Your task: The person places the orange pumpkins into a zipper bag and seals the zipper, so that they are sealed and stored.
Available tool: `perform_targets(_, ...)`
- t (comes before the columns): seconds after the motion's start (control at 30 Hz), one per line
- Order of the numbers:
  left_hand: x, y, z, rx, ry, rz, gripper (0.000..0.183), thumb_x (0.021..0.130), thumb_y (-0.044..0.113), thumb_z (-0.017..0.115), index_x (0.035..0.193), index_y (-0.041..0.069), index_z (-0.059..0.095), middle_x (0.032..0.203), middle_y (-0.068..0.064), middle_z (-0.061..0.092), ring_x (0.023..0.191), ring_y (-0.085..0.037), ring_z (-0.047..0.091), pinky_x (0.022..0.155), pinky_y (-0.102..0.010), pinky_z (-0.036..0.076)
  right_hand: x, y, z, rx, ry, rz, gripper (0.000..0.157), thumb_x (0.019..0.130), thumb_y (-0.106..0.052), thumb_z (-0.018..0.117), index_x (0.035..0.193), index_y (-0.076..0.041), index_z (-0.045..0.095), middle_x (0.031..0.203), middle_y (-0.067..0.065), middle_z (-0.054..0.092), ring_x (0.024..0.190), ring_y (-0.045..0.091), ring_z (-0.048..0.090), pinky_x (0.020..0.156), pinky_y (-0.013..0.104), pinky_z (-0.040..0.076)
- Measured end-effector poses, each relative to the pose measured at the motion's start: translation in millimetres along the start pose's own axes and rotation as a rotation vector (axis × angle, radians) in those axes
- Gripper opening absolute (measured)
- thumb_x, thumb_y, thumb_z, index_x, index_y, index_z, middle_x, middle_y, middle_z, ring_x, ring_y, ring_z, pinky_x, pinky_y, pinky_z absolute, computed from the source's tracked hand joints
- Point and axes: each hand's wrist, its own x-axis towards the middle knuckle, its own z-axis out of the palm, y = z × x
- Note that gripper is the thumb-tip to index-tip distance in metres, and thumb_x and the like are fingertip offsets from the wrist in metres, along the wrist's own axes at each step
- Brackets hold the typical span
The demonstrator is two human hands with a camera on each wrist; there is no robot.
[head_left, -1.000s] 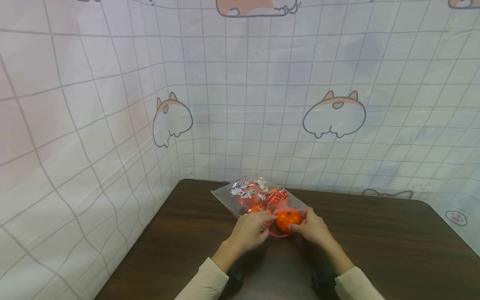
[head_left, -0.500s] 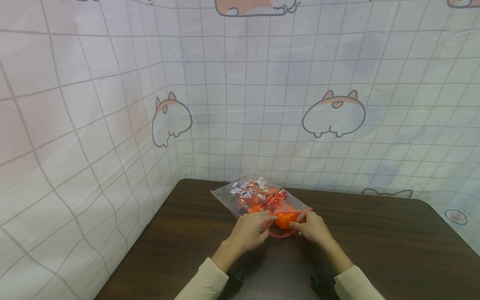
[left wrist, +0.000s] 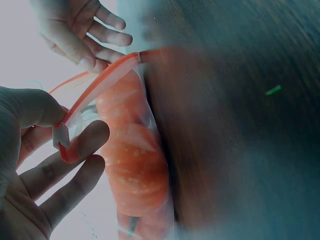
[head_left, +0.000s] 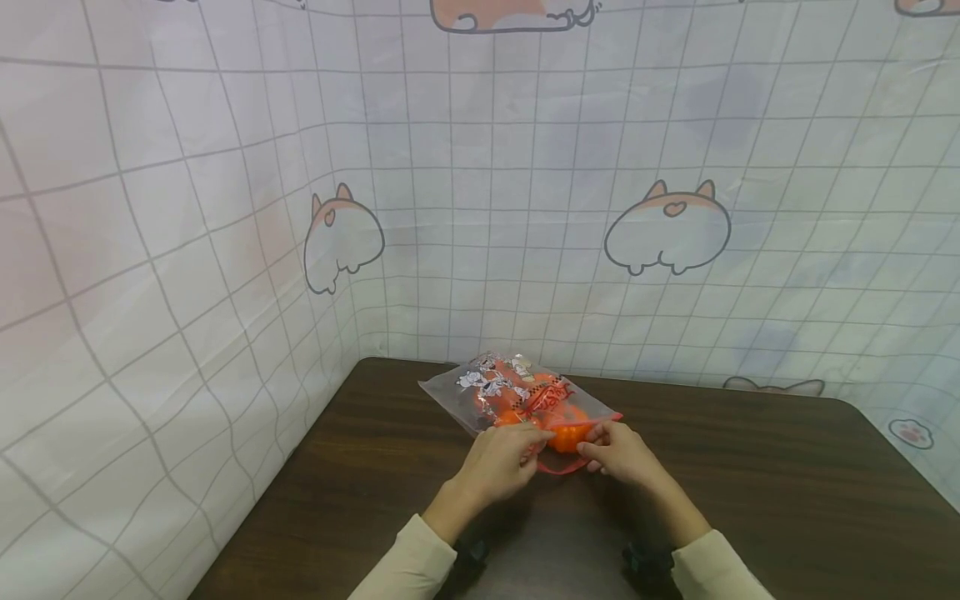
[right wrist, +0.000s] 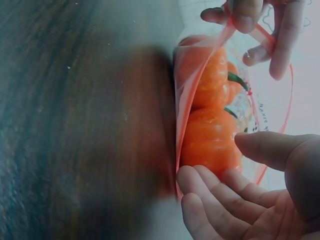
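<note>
A clear zip bag (head_left: 450, 392) with white and red print lies on the dark table, its red-edged mouth toward me. Several small orange pumpkins with green stems are inside it. My left hand (head_left: 495, 467) pinches the bag's red zip edge (left wrist: 95, 92) between thumb and fingers, holding the mouth apart. One orange pumpkin (right wrist: 210, 142) sits just inside the opening. My right hand (head_left: 626, 454) is at that pumpkin, with loosely spread fingers below it and the thumb tip at its side in the right wrist view. The zip edge passes close by these fingertips.
The dark wood table (head_left: 750, 475) extends to both sides of the bag. A white grid-patterned cloth (head_left: 480, 208) with cartoon dogs hangs behind the table and along its left side. Small dark devices (head_left: 641, 558) sit beneath the wrists.
The front pumpkin has gone deeper into the bag, under the clear film. My right hand has drawn slightly left and its fingers have loosened. The left hand has stayed in place.
</note>
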Motion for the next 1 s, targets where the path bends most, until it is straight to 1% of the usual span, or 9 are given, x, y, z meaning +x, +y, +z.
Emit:
perform_targets(0.2, 0.3, 0.2, -0.2, -0.002, -0.003, 0.001, 0.037, 0.087, 0.016, 0.073, 0.124, 0.024, 0.075, 0.111, 0.01, 0.076, 0.072, -0.009, 0.057, 0.06, -0.025, 0.045, -2, -2, -5.8, 0.009, -0.044, -0.019, 0.028, 0.095, -0.019, 0.07, 0.108, 0.004, 0.06, 0.097, 0.014, 0.074, 0.074, 0.021, 0.072, 0.064, 0.034, 0.057)
perform_targets(0.33, 0.4, 0.1, -0.5, -0.01, -0.011, 0.004, 0.038, 0.086, 0.015, 0.073, 0.123, 0.024, 0.075, 0.107, 0.01, 0.075, 0.069, -0.008, 0.051, 0.057, -0.023, 0.04, -2, -1, -10.9, -0.001, -0.052, -0.033, 0.027, 0.096, -0.021, 0.069, 0.106, 0.003, 0.062, 0.095, 0.014, 0.073, 0.074, 0.022, 0.072, 0.064, 0.034, 0.056)
perform_targets(0.43, 0.4, -0.2, -0.9, -0.016, -0.019, 0.004, 0.039, 0.085, 0.014, 0.073, 0.123, 0.023, 0.075, 0.106, 0.01, 0.075, 0.068, -0.008, 0.048, 0.056, -0.023, 0.036, -3, -2, -15.4, -0.011, -0.041, -0.027, 0.023, 0.097, -0.022, 0.068, 0.103, 0.001, 0.064, 0.093, 0.014, 0.073, 0.074, 0.021, 0.071, 0.063, 0.032, 0.055)
perform_targets(0.6, 0.0, -0.7, -1.0, -0.024, -0.019, 0.007, 0.039, 0.084, 0.013, 0.072, 0.122, 0.023, 0.076, 0.108, 0.01, 0.075, 0.069, -0.008, 0.048, 0.056, -0.023, 0.035, -5, -3, -24.0, -0.012, 0.009, -0.001, 0.021, 0.098, -0.023, 0.066, 0.1, -0.002, 0.063, 0.093, 0.015, 0.072, 0.075, 0.02, 0.07, 0.063, 0.03, 0.052)
perform_targets(0.73, -0.4, -0.9, -0.3, -0.024, -0.023, 0.016, 0.039, 0.083, 0.013, 0.072, 0.12, 0.024, 0.076, 0.104, 0.011, 0.075, 0.069, -0.007, 0.048, 0.055, -0.023, 0.036, -6, -2, -30.5, 0.0, 0.052, 0.016, 0.024, 0.098, -0.023, 0.067, 0.105, -0.001, 0.062, 0.099, 0.017, 0.071, 0.077, 0.02, 0.068, 0.064, 0.03, 0.052)
perform_targets(0.83, -0.3, -0.7, 0.4, -0.013, -0.046, 0.026, 0.037, 0.083, 0.014, 0.073, 0.119, 0.024, 0.077, 0.102, 0.012, 0.075, 0.07, -0.006, 0.05, 0.056, -0.024, 0.039, -6, 0, -33.8, 0.009, 0.067, 0.024, 0.027, 0.098, -0.022, 0.066, 0.111, 0.001, 0.059, 0.104, 0.018, 0.069, 0.079, 0.021, 0.068, 0.065, 0.029, 0.053)
perform_targets(1.0, 0.1, 2.1, 0.2, -0.006, -0.095, 0.039, 0.036, 0.084, 0.017, 0.072, 0.118, 0.027, 0.077, 0.107, 0.013, 0.075, 0.075, -0.006, 0.057, 0.058, -0.025, 0.043, -5, 3, -36.7, 0.04, 0.044, 0.046, 0.037, 0.099, -0.022, 0.064, 0.123, 0.002, 0.05, 0.109, 0.02, 0.064, 0.083, 0.024, 0.066, 0.067, 0.031, 0.053)
